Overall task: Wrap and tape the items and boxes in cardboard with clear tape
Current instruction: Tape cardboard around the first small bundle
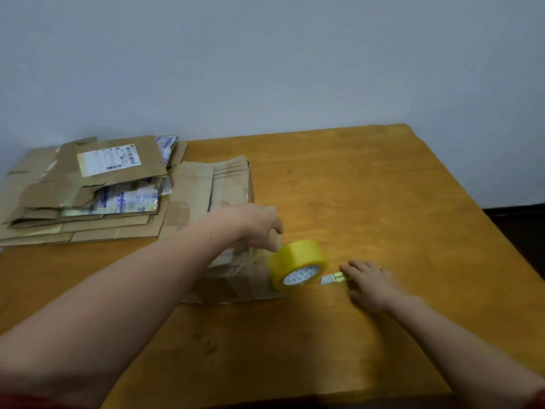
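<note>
Mid-tabletop: left hand [259,222] at tape roll [296,264] — grasp could not be told; right hand [371,286], fingers straight, touched cutter [331,279].

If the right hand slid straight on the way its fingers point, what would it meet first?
The small cutter, which lies at the fingertips of the right hand, perhaps already touching them. Just beyond it along the same line stands the yellow tape roll.
</note>
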